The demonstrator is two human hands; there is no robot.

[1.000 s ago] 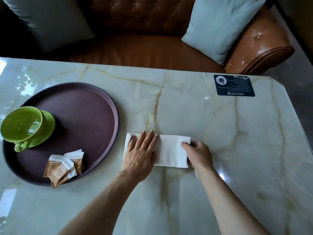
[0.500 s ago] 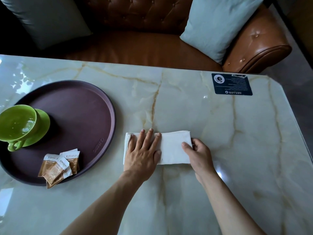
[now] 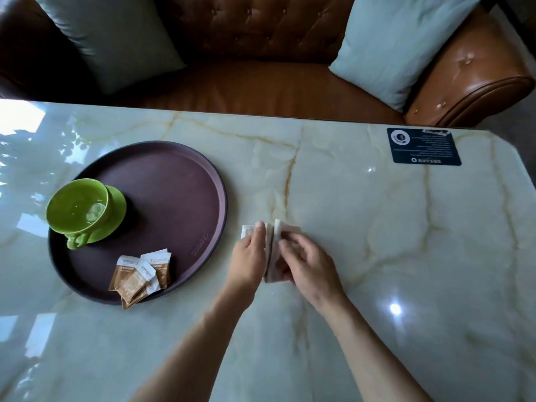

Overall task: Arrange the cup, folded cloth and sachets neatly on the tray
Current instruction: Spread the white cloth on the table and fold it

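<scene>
Counter (image 3: 377,227): glossy pale marble with amber veins, set against a tufted brown leather sofa (image 3: 261,88) bearing two pale blue-grey cushions (image 3: 397,44). Tray (image 3: 174,175): round, dark plum, at counter left; it holds a green cup (image 3: 78,208) on a matching saucer (image 3: 117,211) and a loose pile of brown-and-white sachets (image 3: 139,275) at its near rim, printing too small to read. Folded cloth (image 3: 274,250): white, on the counter just right of the tray, half raised on edge. Left hand (image 3: 249,256) presses one side with straight fingers; right hand (image 3: 307,264) grips the other flap. Dark card (image 3: 423,146) at far right, text illegible.
</scene>
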